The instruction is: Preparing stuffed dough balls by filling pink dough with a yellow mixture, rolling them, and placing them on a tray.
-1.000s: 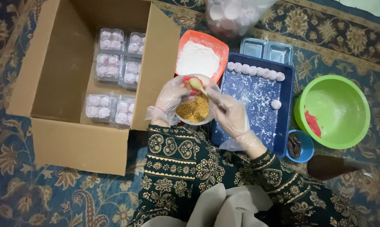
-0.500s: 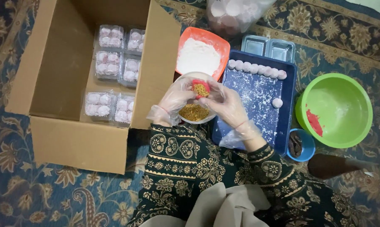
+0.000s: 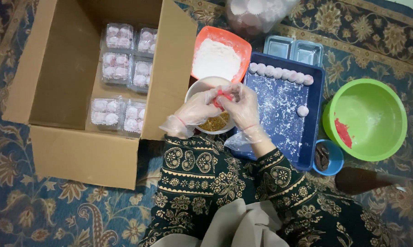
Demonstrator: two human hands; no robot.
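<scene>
Open brown cardboard box (image 3: pixel 55 91) at left, six clear plastic clamshell packs (image 3: pixel 117 36) of pale pink balls inside

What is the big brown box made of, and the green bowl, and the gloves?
The box looks like corrugated cardboard: matte brown, with folded flaps. The green bowl seems plastic: bright, smooth, slightly shiny. The gloves on the left hand and right hand look like thin clear plastic film; they wrinkle and hang loose at the wrists.

Dark blue patterned carpet (image 3: pixel 42 215), floral motifs, gold border, soft light
</scene>
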